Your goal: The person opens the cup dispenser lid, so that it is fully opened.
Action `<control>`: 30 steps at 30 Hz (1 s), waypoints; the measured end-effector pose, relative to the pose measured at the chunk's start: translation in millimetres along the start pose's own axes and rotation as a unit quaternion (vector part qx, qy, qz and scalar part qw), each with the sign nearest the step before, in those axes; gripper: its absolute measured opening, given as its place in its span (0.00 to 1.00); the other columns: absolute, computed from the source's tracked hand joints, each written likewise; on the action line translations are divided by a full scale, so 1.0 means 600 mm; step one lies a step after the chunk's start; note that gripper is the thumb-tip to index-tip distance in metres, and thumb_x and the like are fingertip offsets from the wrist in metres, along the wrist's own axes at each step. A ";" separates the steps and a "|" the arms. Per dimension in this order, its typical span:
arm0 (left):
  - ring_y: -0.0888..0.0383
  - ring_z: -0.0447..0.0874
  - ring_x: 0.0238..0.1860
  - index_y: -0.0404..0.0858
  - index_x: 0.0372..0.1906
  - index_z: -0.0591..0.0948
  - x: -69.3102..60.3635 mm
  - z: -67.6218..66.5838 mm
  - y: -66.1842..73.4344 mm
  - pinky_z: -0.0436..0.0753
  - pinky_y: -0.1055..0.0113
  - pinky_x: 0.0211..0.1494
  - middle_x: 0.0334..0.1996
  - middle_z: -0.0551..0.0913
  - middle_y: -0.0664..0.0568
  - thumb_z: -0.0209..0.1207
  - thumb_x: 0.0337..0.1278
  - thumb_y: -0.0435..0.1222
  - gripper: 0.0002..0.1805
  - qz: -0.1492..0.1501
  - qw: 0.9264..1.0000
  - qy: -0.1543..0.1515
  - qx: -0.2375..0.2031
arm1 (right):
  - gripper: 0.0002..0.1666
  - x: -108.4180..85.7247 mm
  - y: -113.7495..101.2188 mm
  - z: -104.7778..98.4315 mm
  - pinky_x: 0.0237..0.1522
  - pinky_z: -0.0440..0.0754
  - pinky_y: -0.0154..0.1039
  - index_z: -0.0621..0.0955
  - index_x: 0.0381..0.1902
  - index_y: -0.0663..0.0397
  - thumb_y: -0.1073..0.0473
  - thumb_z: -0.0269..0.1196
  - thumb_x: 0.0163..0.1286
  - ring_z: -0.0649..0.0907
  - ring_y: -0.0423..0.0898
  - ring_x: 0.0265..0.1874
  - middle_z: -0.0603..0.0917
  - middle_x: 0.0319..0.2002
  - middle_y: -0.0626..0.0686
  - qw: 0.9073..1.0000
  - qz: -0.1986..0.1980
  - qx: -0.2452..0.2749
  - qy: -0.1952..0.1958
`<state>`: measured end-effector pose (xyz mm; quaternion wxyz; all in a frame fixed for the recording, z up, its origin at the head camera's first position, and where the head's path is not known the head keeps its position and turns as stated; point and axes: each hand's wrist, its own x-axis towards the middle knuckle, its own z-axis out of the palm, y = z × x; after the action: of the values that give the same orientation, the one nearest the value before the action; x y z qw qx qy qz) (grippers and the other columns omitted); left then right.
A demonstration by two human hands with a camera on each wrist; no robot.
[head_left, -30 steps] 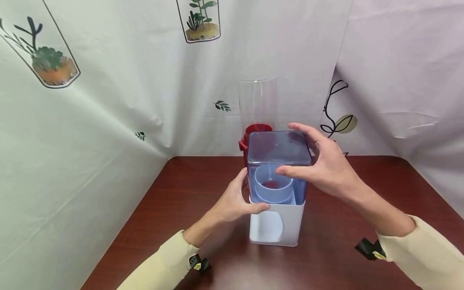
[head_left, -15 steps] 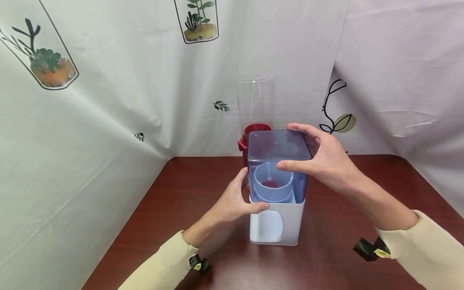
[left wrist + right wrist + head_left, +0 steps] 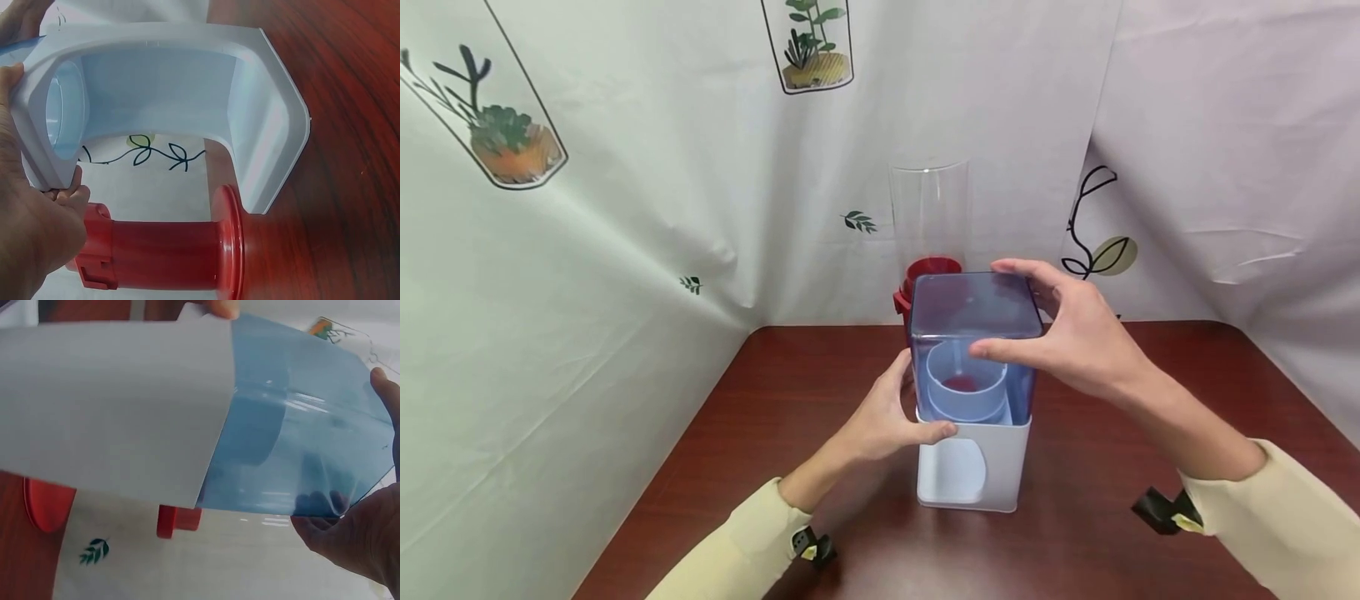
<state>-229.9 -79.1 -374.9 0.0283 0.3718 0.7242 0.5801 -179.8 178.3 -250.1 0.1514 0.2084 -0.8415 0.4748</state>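
A white square dispenser base (image 3: pixel 1006 467) stands upright on the table, its front cut out in a rounded opening. On its top sits a see-through blue box-shaped cover (image 3: pixel 973 304); through it shows a round collar (image 3: pixel 962 404). My left hand (image 3: pixel 880 421) grips the base's upper left side, thumb on the front; in the left wrist view the base (image 3: pixel 269 125) shows its hollow front. My right hand (image 3: pixel 1086 337) holds the cover near its top right, thumb in front and fingers behind. The right wrist view shows cover (image 3: pixel 300 425) and base (image 3: pixel 112 406) meeting at a seam.
Directly behind stands a red stand (image 3: pixel 934 268) with a tall clear tube (image 3: pixel 929 208) on it, partly hidden by the cover. The dark red wooden table (image 3: pixel 1112 517) ends at a printed white cloth (image 3: pixel 1000 100) hanging at the back and left.
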 end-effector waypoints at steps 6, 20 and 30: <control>0.50 0.82 0.61 0.45 0.75 0.65 0.001 0.003 -0.001 0.82 0.52 0.67 0.62 0.80 0.51 0.80 0.49 0.40 0.49 0.000 1.000 0.003 0.006 | 0.50 0.004 -0.001 -0.010 0.54 0.80 0.26 0.74 0.74 0.48 0.50 0.84 0.56 0.85 0.50 0.57 0.84 0.62 0.53 0.999 0.032 0.028 -0.020; 0.53 0.83 0.60 0.48 0.77 0.64 0.001 0.004 0.004 0.84 0.58 0.65 0.63 0.79 0.52 0.79 0.49 0.40 0.51 0.003 1.000 0.001 0.014 | 0.51 -0.010 0.005 0.000 0.47 0.83 0.25 0.76 0.72 0.50 0.54 0.86 0.52 0.86 0.55 0.55 0.81 0.61 0.54 1.000 -0.028 0.003 0.014; 0.51 0.82 0.61 0.46 0.76 0.65 0.002 0.002 -0.004 0.82 0.54 0.66 0.62 0.80 0.52 0.80 0.47 0.37 0.50 0.004 1.000 0.004 0.006 | 0.49 -0.002 0.002 -0.005 0.52 0.81 0.25 0.76 0.73 0.48 0.52 0.85 0.56 0.86 0.50 0.56 0.85 0.61 0.53 0.999 0.020 0.027 0.001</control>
<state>-231.0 -77.4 -376.8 0.0214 0.3724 0.7262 0.5775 -179.2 181.8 -249.9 0.1369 0.1948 -0.8325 0.5002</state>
